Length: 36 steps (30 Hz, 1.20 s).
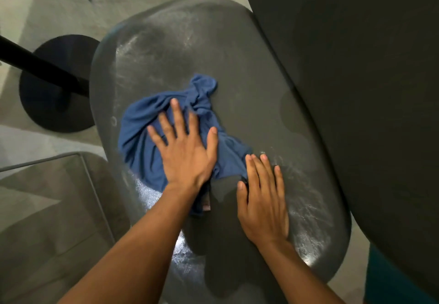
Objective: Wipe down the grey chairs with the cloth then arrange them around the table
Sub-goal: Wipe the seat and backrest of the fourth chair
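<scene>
The grey chair (213, 66) at frame centre is only half wiped, I judge: my flat left hand (185, 146) presses the blue cloth (140, 137) on its seat, my open right hand (263, 199) steadies beside it, arranging remains.

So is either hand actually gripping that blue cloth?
No. The left hand presses flat on the middle of the blue cloth; the right hand lies flat on the chair seat, fingertips at the cloth's edge.

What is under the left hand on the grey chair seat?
The left hand presses flat on the crumpled blue cloth, which lies on the grey chair seat. The part of the seat beneath the cloth is covered and cannot be seen. The right hand rests directly on the seat.
</scene>
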Available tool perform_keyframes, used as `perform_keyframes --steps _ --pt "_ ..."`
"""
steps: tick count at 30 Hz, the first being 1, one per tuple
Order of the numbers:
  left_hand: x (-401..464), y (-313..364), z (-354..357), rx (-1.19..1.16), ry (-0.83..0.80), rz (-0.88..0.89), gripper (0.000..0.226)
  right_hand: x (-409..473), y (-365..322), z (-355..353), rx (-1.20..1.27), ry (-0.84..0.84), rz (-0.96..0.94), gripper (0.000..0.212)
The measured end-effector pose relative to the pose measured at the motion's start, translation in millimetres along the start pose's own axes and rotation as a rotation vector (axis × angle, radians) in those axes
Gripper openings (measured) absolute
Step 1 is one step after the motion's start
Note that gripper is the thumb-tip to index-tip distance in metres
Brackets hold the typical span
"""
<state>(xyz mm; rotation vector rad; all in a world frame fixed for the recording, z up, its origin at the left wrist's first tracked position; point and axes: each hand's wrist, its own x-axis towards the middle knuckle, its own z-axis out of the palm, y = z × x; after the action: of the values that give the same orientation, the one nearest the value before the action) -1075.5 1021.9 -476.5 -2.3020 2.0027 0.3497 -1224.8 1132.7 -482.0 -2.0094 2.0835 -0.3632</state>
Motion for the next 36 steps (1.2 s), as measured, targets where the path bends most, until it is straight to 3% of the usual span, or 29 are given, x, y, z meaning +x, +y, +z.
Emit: perform_keyframes --steps 4,6,9,14,19,22,25,32,36 --pt "8.2 3.9 1.5 0.058 0.031 0.325 0.069 -0.6 0.6 0.2 0.018 0.019 0.016 0.055" --pt "23.8 -11.7 -4.3 0.043 0.047 0.378 0.064 -0.2 0.4 -0.9 0.020 0.015 0.025 0.058" --pt "68.8 -35.7 -18.6 0.018 0.111 0.301 0.059 0.4 0.7 -1.5 0.003 0.006 0.019 0.060" --pt "100.9 -81.3 -35.9 -0.071 0.141 -0.035 0.059 -0.8 0.5 -0.6 0.002 -0.012 0.017 0.057" --pt "-17.8 -100.5 -7.1 -0.155 0.090 -0.205 0.061 -0.3 -0.5 -1.3 0.020 -0.007 0.017 0.053" --pt "-117.2 -92.9 9.3 -0.117 -0.037 -0.130 0.063 0.3 -1.0 -1.7 0.036 -0.002 0.022 0.052" --pt "-151.8 -93.6 11.7 -0.088 -0.124 -0.071 0.065 0.6 -0.1 -2.8 0.039 -0.011 0.025 0.052" --pt "-6.4 -64.6 -6.7 -0.030 -0.022 -0.219 0.078 -2.4 4.3 0.5 0.082 0.091 0.000 0.045" --pt "58.2 10.2 -10.1 -0.027 0.026 -0.109 0.071 -4.4 8.0 -7.0 0.210 0.068 0.004 0.045"
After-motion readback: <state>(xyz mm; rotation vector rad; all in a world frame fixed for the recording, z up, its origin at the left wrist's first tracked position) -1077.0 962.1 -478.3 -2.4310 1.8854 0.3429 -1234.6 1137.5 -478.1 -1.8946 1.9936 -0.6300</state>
